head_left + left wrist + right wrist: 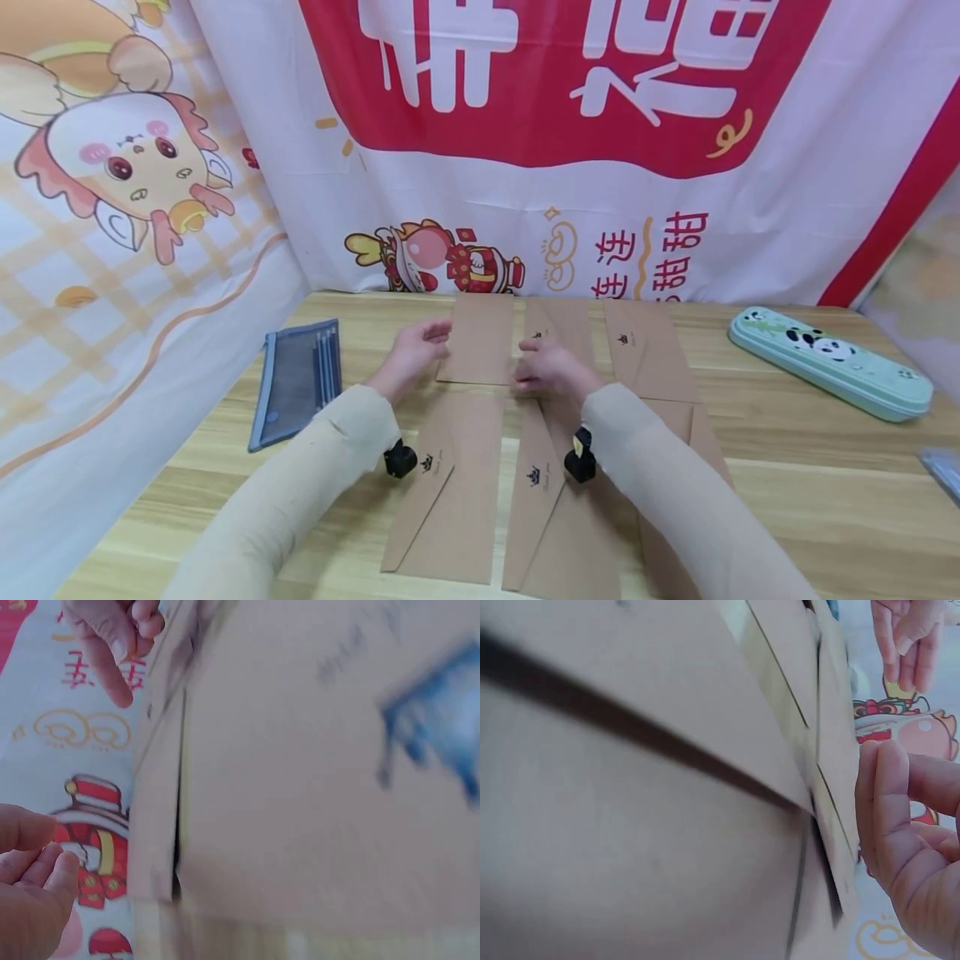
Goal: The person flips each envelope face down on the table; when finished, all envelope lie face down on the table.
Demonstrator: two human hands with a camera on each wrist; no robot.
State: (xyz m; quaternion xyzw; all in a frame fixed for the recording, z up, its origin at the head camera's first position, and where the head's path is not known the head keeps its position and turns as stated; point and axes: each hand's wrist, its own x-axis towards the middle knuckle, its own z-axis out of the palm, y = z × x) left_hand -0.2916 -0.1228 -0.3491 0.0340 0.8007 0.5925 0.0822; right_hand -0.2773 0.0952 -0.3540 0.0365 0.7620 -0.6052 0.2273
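Brown kraft envelopes lie in two rows on the table. The far left envelope (480, 342) shows a plain face, with my left hand (416, 350) by its left edge and my right hand (551, 367) by its right edge. My right hand also hovers over part of the far middle envelope (570, 321). No thing shows between the fingers of either hand in the wrist views; the fingers are loosely bent. Nearer me, the front left envelope (468, 492) and front middle envelope (570, 542) show slanted flaps and small black crown prints.
The far right envelope (652, 350) also has a crown print; my right sleeve partly covers the front right envelope (705, 425). A blue mesh pouch (292, 383) with pens lies at left. A mint panda pencil case (825, 358) sits at right. A printed cloth (450, 192) hangs behind.
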